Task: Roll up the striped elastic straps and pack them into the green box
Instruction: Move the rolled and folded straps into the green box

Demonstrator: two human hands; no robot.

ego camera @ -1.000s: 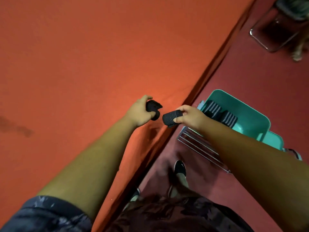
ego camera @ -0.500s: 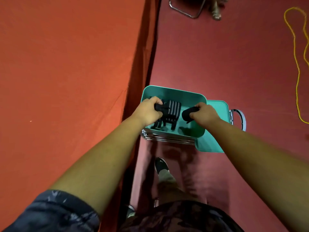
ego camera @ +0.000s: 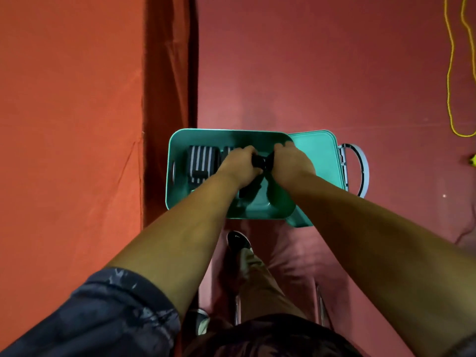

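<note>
Closest to me is my dark patterned sleeve (ego camera: 103,313) on the left arm, and below my chest my trouser leg runs down to one shoe (ego camera: 238,240) on the red floor (ego camera: 309,73). Both bare forearms reach forward into the open green box (ego camera: 171,176), which sits on the floor just past that shoe. My left hand (ego camera: 239,166) has its fingers curled tight round a dark rolled strap (ego camera: 258,162), and my right hand (ego camera: 291,163) curls onto it from the other side, knuckles up; I cannot tell whether it is one roll or two pressed end to end. The hands hold it over the middle of the box. In the box's left part lie striped rolled straps (ego camera: 202,161), packed side by side. The box's lid (ego camera: 316,153) lies open to the right, its handle (ego camera: 363,168) sticking out. The orange cloth (ego camera: 69,124) fills the left side, hanging beside the box. Far off on the right a yellow cord (ego camera: 450,73) trails over the floor.
</note>
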